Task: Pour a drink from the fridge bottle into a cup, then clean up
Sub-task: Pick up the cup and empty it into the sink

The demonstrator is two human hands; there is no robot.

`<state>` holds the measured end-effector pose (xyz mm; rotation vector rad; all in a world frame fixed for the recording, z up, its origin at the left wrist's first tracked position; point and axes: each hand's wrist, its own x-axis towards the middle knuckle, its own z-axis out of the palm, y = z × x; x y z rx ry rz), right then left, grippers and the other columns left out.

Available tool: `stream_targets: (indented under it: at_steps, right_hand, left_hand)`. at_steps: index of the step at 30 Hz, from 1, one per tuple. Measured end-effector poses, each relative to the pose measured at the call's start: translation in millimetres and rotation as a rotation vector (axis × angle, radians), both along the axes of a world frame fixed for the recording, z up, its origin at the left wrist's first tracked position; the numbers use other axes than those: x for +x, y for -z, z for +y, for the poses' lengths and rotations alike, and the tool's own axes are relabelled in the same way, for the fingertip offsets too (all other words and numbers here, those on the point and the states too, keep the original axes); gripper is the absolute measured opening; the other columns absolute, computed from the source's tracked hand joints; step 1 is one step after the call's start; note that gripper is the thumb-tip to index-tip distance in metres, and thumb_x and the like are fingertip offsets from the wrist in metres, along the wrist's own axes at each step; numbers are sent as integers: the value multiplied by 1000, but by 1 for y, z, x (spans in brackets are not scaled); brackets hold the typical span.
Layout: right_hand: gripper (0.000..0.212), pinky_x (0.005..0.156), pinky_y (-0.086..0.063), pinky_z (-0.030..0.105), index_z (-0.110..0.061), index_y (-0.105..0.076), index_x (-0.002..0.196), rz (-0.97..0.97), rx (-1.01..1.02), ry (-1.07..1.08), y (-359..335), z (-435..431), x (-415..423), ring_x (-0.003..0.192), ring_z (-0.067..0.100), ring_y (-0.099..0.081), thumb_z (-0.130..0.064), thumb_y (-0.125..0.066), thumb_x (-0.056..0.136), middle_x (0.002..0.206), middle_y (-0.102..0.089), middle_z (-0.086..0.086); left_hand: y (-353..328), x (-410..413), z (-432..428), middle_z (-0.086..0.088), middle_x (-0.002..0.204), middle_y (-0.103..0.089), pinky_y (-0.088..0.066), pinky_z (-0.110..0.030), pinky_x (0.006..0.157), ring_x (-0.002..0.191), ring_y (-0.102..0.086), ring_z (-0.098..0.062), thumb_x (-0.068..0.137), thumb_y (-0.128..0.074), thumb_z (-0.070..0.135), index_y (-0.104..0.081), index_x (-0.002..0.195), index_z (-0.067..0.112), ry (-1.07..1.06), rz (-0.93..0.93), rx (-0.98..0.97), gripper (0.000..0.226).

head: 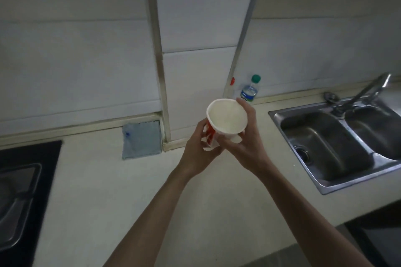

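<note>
Fingers (pixel 243 104) of both hands wrapped round cup (pixel 226 117), mouth tilted toward camera; bottle (pixel 249 91) upright beyond cup, right hand (pixel 245 147) nearer it than left hand (pixel 199 149).

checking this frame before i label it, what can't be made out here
Head view only:
- Paper cup: base and most of the print are covered by the left hand and right hand; blur leaves its contents unclear.
- Bottle: label too small to read, foot behind the cup rim.
- Red-capped item: washed out against the wall.
- Stove: cut off by the left edge.
- Sink: cut off by the right edge.
</note>
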<state>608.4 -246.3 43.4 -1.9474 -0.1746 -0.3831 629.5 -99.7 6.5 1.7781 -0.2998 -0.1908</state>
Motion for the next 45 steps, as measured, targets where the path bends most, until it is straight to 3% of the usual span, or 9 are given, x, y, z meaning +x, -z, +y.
stream_targets:
  at_steps: [8, 15, 19, 23, 27, 30, 35, 39, 45]
  right_hand:
    - [89, 98, -51, 24, -27, -26, 141, 38, 18, 102, -30, -18, -35, 123, -4, -46, -45, -76, 70, 131, -40, -22]
    - [77, 97, -43, 7, -43, -26, 129, 52, -21, 195, -42, -66, -73, 116, -24, -38, -30, -78, 74, 116, -29, -57]
    - [83, 101, -44, 17, -43, -21, 135, 54, 6, 240, -48, -105, -97, 123, -13, -39, -34, -76, 73, 127, -33, -39]
    - [91, 104, -46, 23, -25, -21, 145, 53, 52, 278, -48, -154, -127, 129, 3, -42, -24, -81, 77, 139, -38, -11]
    - [88, 100, -46, 17, -31, -22, 143, 49, 60, 323, -52, -206, -164, 127, 1, -44, -21, -80, 77, 136, -41, -13]
    - [91, 106, -47, 32, -28, -23, 145, 44, 65, 368, -54, -247, -194, 129, 7, -45, -28, -80, 74, 138, -43, -9]
    - [94, 106, -47, 33, -28, -23, 148, 47, 16, 440, -54, -315, -244, 127, -1, -43, -16, -82, 76, 133, -39, -28]
    - [91, 99, -49, 24, -28, -26, 146, 32, 38, 494, -56, -359, -282, 127, 4, -44, -14, -82, 76, 139, -40, -11]
    - [92, 102, -44, 20, -25, -26, 146, 26, 77, 591, -55, -415, -321, 128, 0, -43, -12, -83, 75, 140, -40, -10]
  left_hand:
    - [-18, -20, -30, -1, 120, -59, -54, -23, 73, 111, -60, -25, 78, -80, 6, -43, 138, 22, 66, 20, -37, 73]
    - [-33, -43, -81, -7, 138, -56, -58, -41, 84, 119, -57, -31, 79, -80, 10, -37, 145, 24, 160, 6, -22, 80]
    - [-41, -62, -123, 3, 136, -55, -60, -42, 85, 119, -56, -24, 80, -80, 15, -37, 139, 36, 231, 21, -42, 76]
    - [-49, -86, -173, 3, 133, -56, -60, -47, 86, 119, -57, -24, 80, -80, 17, -41, 134, 38, 288, 65, -60, 69]
    - [-56, -120, -228, -2, 127, -60, -59, -50, 87, 116, -59, -30, 71, -81, 28, -46, 128, 39, 342, 81, -67, 68]
    - [-58, -147, -272, -3, 128, -59, -59, -47, 89, 116, -59, -26, 76, -81, 15, -42, 133, 38, 380, 107, -109, 72]
    - [-59, -196, -342, 3, 123, -60, -55, -16, 67, 101, -63, 0, 81, -73, -6, -43, 129, 33, 467, 123, -184, 69]
    - [-60, -225, -391, -4, 124, -59, -58, -21, 67, 99, -62, -4, 79, -72, -12, -46, 127, 31, 528, 155, -213, 70]
    - [-57, -253, -455, 10, 110, -64, -58, -24, 72, 93, -64, -1, 77, -75, -8, -50, 119, 42, 612, 145, -212, 70]
